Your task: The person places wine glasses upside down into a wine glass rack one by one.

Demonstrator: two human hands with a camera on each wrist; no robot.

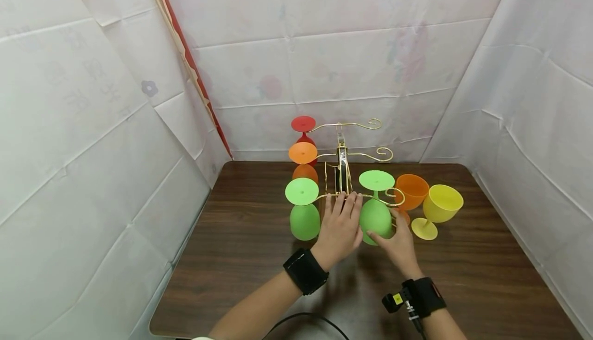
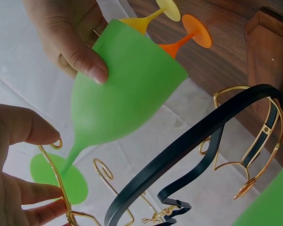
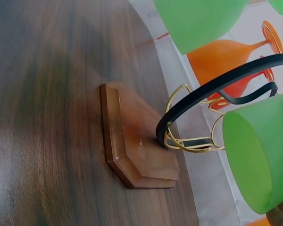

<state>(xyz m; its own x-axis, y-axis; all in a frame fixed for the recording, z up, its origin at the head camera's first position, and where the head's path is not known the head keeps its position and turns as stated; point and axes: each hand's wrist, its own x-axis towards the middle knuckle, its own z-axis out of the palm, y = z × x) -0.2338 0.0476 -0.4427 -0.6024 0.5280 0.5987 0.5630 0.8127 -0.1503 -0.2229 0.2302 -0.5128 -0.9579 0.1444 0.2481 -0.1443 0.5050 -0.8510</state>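
Note:
A gold and black wine glass rack (image 1: 342,167) stands on the table. In the head view my left hand (image 1: 340,229) is at its front; the left wrist view shows thumb and fingers pinching the front gold wire arm (image 2: 54,172). My right hand (image 1: 399,242) grips a green goblet (image 1: 376,219) by its bowl, upside down, its foot above the right front arm. In the right wrist view the goblet's open mouth (image 3: 247,162) shows. On the rack's left side hang a green goblet (image 1: 304,221), an orange goblet (image 1: 303,153) and a red goblet (image 1: 303,123).
An orange goblet (image 1: 412,191) and a yellow goblet (image 1: 442,203) stand upright at the right, close to my right hand. The rack has a wooden base (image 3: 141,141). White sheets (image 1: 347,67) surround the dark wooden table (image 1: 241,257). A black cable (image 1: 319,317) lies near the front.

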